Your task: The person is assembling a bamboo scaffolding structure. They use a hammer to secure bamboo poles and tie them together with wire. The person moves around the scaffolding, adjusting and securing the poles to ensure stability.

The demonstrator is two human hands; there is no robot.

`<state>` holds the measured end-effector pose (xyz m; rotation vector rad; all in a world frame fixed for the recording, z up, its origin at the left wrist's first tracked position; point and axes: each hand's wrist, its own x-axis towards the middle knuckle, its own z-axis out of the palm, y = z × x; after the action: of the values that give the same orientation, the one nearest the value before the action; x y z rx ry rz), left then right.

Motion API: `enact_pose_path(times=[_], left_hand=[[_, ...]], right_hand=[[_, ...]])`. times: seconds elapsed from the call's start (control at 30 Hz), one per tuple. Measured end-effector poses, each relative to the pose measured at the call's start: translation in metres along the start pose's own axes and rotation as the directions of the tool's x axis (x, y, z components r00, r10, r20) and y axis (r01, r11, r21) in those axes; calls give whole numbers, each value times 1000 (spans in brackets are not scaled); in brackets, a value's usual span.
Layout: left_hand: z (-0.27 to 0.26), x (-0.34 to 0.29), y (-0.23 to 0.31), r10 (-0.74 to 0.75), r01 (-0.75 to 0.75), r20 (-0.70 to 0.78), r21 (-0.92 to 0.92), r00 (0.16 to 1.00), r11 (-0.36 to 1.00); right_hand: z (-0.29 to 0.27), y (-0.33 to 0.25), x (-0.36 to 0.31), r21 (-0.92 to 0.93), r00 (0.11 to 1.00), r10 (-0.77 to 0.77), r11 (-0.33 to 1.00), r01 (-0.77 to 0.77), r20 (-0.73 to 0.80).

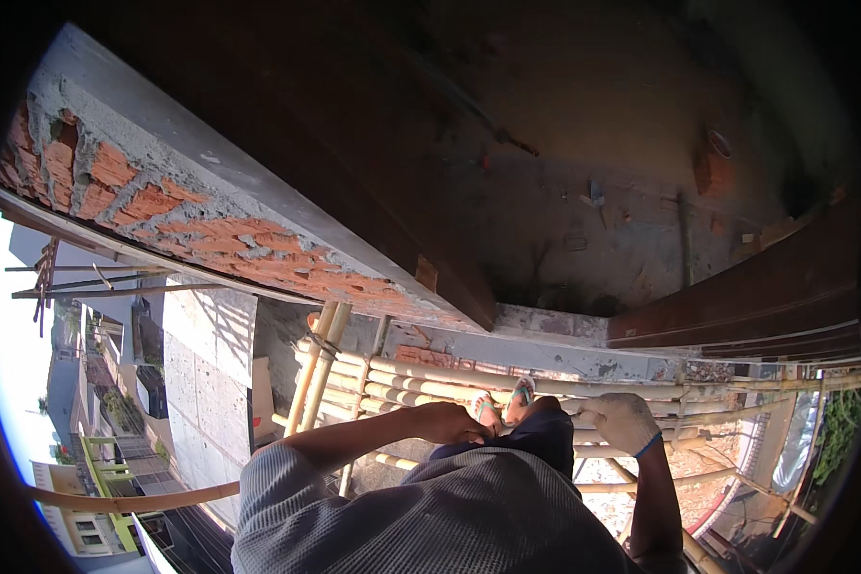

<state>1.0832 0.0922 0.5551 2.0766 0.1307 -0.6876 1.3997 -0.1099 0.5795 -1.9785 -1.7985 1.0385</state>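
Note:
My bare left hand is closed at the front of my dark shorts, its fingers curled against the cloth. Whatever lies inside those fingers is hidden. On the other side of the shorts is my right hand, in a pale work glove with a blue cuff edge. Its fingers are bent together beside the shorts' edge, and I cannot make out anything in them. My sandalled feet stand on bamboo poles below.
A rough wall of orange bricks and grey mortar runs along the left. Ahead, a dark brown frame borders a dim room with a bucket and debris on its floor. Upright bamboo is lashed at left; sunlit ground shows far below.

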Motion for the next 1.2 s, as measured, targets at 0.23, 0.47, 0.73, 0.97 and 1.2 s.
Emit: enact_pose_path(times=[0.23,0.47,0.73,0.97,1.2], left_hand=[[35,-43,-34,-130,-157,-741,-305,659,939],[108,-50,-13,-76,-303,-659,-441,748,845],[157,-81,-21,-643,128,-765,-641,-33,757],[182,-45,44,-365,-299,-919,-394,150,869],[194,-98,-2,-715,164,-688,-725,-126,669]], right_hand=[[29,-35,18,-112,981,90,991,-71,174],[-18,-101,85,139,998,46,989,-40,-38],[-22,-87,80,281,706,-428,904,324,564],[-13,-83,149,-521,957,-162,810,269,241],[-19,-91,155,180,774,-533,846,503,341]])
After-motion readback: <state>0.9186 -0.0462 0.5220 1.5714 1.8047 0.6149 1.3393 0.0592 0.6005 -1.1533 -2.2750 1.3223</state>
